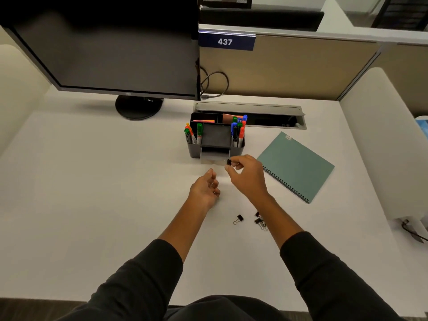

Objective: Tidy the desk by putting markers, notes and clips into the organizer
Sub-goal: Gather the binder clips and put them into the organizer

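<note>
Clip in play: a small black metal binder clip (229,162) is pinched between thumb and fingertips of the right hand (247,174) and held clear of the desk.
Grip: closed on the clip, whose long axis is too small to be read.
Target from the grip: the pale grey drawer (214,157), apparently pulled out at the foot of the dark grey plastic organizer (194,150), lies just to the left and a touch beyond. A short sideways carry is judged to be all that is called for.
Nearer hand: the right one, plainly. The left hand (205,188) is held empty with relaxed fingers, left of the grip and nearer the body.
Left to gather: loose black binder clips (238,219) are seen on the white desk (92,181), well behind the grip, towards the body.
Already stowed: coloured markers (235,133) are stood upright in the organizer's side pockets, beyond the grip.
</note>
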